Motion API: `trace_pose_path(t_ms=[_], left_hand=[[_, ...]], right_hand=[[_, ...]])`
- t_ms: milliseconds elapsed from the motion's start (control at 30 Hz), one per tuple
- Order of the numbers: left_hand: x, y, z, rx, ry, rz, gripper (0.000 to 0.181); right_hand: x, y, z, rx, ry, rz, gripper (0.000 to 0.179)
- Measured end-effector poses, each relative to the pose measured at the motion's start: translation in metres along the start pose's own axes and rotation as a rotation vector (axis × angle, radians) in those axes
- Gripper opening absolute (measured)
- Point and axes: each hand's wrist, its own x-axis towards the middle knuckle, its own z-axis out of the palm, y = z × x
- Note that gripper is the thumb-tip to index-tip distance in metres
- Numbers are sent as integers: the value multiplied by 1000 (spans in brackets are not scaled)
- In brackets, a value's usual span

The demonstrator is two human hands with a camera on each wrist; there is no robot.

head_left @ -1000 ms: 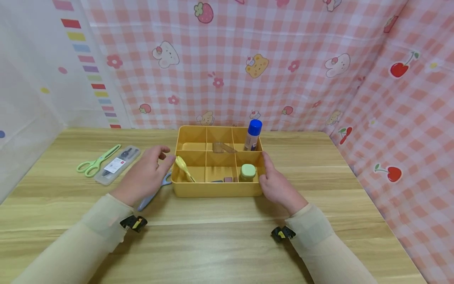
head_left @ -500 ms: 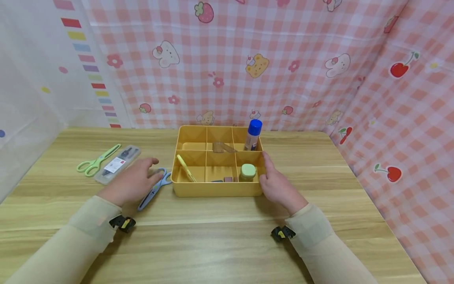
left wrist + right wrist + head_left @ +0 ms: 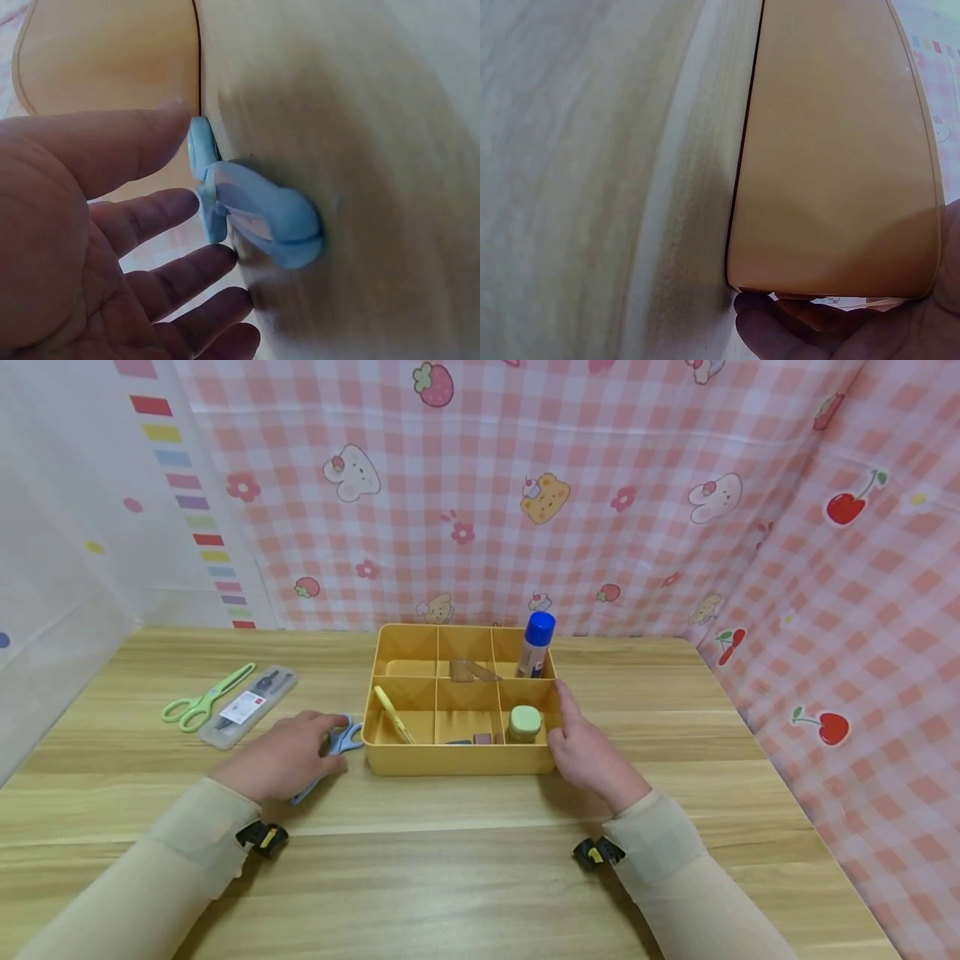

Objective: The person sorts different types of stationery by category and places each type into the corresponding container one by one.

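My left hand (image 3: 279, 758) is over the blue scissors (image 3: 347, 739) lying left of the yellow divided box (image 3: 461, 762). In the left wrist view its fingers are spread, with thumb and forefinger on either side of the scissors' blue handle (image 3: 281, 221) but not closed round it. The hand hides most of the blades in the head view. My right hand (image 3: 592, 760) rests against the box's right end, fingers along the wall. A yellow pen (image 3: 393, 715) leans in the front left compartment, and a green-lidded jar (image 3: 524, 724) stands in the front right one.
Green scissors (image 3: 208, 697) and a clear compass case (image 3: 247, 708) lie at the left on the wooden table (image 3: 465, 877). A blue-capped glue stick (image 3: 536, 647) stands in the back right compartment. Small blocks (image 3: 482, 739) lie in the front middle compartment.
My left hand has left the yellow pen, which now leans in the box, and moved left and down over the blue scissors. The right hand stays at the box.
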Motion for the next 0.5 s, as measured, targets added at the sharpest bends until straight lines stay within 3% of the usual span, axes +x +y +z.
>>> trace_pose_path(t_ms=[233,500], left_hand=[[-1,3,1,61,25,34,67],[0,4,2,83,42,23,56]], right_hand=[[0,0,0,-3,1,0,74],[-1,-1,0,12,-2,7,74]])
